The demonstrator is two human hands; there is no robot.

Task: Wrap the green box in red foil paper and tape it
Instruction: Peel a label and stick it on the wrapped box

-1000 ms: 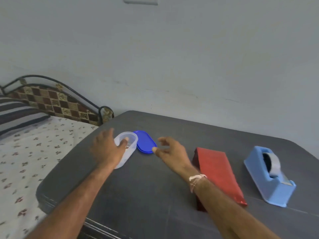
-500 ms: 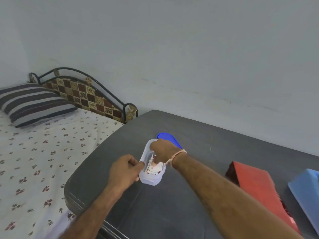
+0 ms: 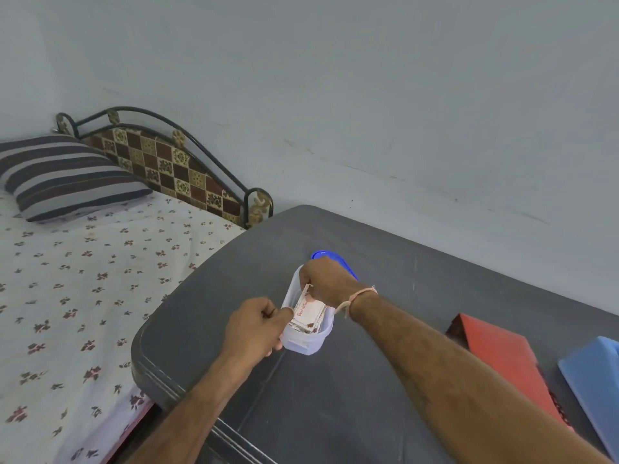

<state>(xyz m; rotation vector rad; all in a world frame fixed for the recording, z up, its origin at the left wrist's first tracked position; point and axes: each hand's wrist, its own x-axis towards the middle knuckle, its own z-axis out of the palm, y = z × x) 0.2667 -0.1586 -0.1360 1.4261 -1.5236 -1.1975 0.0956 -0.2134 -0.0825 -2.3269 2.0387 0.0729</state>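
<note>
Translucent plastic tub (image 3: 306, 344) — left hand (image 3: 254, 329) grips its wall, right hand (image 3: 330, 283) pinches the cards (image 3: 310, 313) inside, half-hiding a blue oval lid (image 3: 322, 254); red box (image 3: 502, 360) nearby.

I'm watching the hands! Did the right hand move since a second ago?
Yes. The right hand went left, away from the red parcel, and now reaches into the clear tub in front of the blue lid, pinching cards.

Blue lid (image 3: 326, 255), centre: mostly hidden behind the right hand (image 3: 330, 284), whose fingertips we lose inside the clear container (image 3: 303, 346). Print on the cards (image 3: 310, 313) is too small for us to read. Blue dispenser (image 3: 593, 390) is cut by the right edge. Red package (image 3: 502, 360) is partly behind the forearm. Pillow (image 3: 67, 177) is cut at the left.
</note>
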